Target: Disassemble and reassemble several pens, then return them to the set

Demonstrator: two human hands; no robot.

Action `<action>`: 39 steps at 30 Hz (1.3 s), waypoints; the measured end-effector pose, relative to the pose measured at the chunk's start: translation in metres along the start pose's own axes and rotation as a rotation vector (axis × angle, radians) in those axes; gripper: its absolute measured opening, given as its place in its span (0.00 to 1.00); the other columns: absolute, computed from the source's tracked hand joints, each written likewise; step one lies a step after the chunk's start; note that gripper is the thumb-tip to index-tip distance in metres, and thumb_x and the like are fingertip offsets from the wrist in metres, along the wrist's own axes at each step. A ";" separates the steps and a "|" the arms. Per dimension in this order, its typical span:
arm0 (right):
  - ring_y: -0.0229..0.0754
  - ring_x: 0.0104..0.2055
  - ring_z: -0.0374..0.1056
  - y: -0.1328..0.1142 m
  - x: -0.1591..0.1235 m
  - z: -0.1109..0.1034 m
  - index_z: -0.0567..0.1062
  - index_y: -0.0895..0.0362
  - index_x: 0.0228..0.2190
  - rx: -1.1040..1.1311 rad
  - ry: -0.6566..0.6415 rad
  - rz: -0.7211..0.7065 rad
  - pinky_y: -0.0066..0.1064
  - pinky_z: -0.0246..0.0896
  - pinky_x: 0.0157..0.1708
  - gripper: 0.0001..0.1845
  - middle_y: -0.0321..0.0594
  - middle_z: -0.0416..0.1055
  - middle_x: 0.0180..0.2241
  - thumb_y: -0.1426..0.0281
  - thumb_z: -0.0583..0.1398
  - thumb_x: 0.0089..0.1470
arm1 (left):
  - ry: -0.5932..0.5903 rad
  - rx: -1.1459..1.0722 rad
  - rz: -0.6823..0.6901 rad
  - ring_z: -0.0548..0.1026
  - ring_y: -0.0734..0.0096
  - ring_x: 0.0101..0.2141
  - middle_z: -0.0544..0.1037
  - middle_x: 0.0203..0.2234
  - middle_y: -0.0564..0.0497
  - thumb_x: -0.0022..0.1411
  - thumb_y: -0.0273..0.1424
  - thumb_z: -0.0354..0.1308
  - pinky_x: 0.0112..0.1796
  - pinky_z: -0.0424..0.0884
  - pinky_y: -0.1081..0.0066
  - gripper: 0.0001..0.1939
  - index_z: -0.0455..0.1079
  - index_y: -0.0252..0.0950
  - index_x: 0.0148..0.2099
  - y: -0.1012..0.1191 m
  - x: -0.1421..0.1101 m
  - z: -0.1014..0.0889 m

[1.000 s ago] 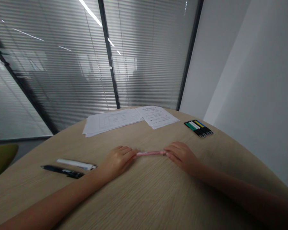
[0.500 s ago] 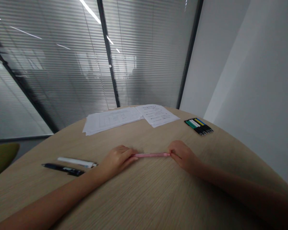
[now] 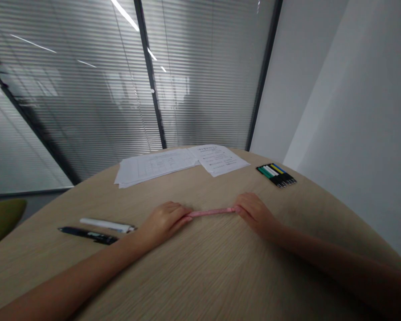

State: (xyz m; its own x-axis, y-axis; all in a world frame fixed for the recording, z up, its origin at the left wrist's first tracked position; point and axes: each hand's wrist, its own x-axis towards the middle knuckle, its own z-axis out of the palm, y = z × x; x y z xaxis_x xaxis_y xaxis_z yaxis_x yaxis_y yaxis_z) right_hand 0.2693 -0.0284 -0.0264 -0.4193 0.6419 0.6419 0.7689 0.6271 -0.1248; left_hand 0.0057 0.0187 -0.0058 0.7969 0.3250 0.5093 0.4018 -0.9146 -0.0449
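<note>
A slim pink pen point(image 3: 212, 212) stretches between my two hands, low over the wooden table point(image 3: 200, 267). My left hand point(image 3: 169, 219) pinches its left end between thumb and fingers. At the other end, my right hand point(image 3: 255, 214) is closed with its fingertips on the pen. Both tips are hidden by my fingers. Close to my left wrist lie a white pen point(image 3: 105, 224) and a black pen point(image 3: 85, 234), side by side.
White printed sheets point(image 3: 157, 167) lie at the table's far edge, with another printed page point(image 3: 220, 160) overlapping them. A row of coloured pens or refills point(image 3: 276, 175) lies at the far right. A green chair point(image 3: 5, 220) stands at the left.
My right hand has shifted slightly up and its fingers have turned on the pink pen. The pen's right end now sits a little higher. My left hand has hardly moved.
</note>
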 end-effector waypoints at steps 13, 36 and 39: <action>0.41 0.36 0.61 -0.001 -0.002 0.002 0.62 0.58 0.36 0.159 -0.033 0.065 0.34 0.57 0.37 0.08 0.43 0.65 0.32 0.74 0.52 0.50 | 0.030 0.027 0.020 0.71 0.71 0.23 0.73 0.22 0.48 0.62 0.32 0.43 0.26 0.68 0.72 0.14 0.67 0.30 0.34 0.002 0.000 0.000; 0.39 0.33 0.59 0.002 0.001 -0.002 0.64 0.57 0.26 0.238 -0.082 0.062 0.32 0.57 0.34 0.10 0.42 0.61 0.30 0.72 0.46 0.55 | 0.018 0.036 0.010 0.70 0.72 0.24 0.73 0.22 0.48 0.63 0.33 0.41 0.26 0.68 0.71 0.15 0.67 0.31 0.35 0.000 0.000 0.000; 0.40 0.35 0.59 0.003 -0.001 0.001 0.64 0.57 0.29 0.259 -0.030 0.060 0.33 0.58 0.36 0.05 0.41 0.61 0.31 0.73 0.49 0.54 | 0.004 0.026 -0.021 0.71 0.72 0.24 0.74 0.23 0.48 0.63 0.33 0.41 0.26 0.68 0.72 0.15 0.67 0.31 0.35 0.001 0.000 -0.001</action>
State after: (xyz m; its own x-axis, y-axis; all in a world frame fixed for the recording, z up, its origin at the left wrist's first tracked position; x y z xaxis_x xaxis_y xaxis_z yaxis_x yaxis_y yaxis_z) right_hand 0.2713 -0.0270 -0.0279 -0.3939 0.6918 0.6052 0.6451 0.6771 -0.3541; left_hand 0.0060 0.0172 -0.0045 0.7860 0.3432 0.5142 0.4300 -0.9011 -0.0559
